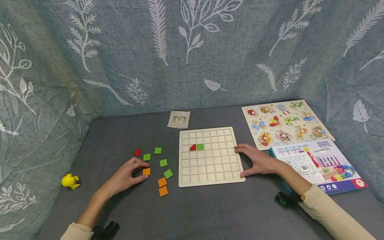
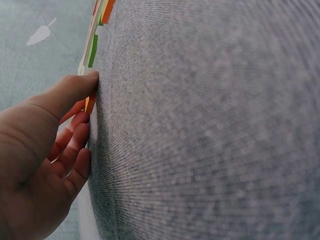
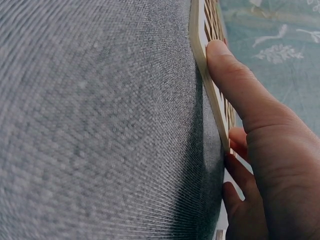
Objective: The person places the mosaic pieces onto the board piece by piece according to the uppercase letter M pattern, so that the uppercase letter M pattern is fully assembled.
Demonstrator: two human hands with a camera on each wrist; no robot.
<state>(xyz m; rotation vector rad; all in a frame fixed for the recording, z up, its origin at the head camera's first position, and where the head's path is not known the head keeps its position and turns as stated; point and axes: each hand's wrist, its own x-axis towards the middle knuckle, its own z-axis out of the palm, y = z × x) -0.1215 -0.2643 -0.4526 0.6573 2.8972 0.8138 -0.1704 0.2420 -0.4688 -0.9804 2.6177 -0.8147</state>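
My left hand has its thumb and index finger at opposite sides of an orange square tile, pinching it at the table surface. In the left wrist view the same orange tile shows between thumb and fingers. My right hand rests at the right edge of a pale wooden grid board, thumb near the lower corner and fingers farther up. On the board lie a red quarter-round tile and, touching it, a green square tile. Thumb contact with the board edge shows in the right wrist view.
Several loose green tiles, two orange tiles and a red piece lie between left hand and board. A pattern card lies behind. Insect puzzle and box stand right; a yellow toy sits left.
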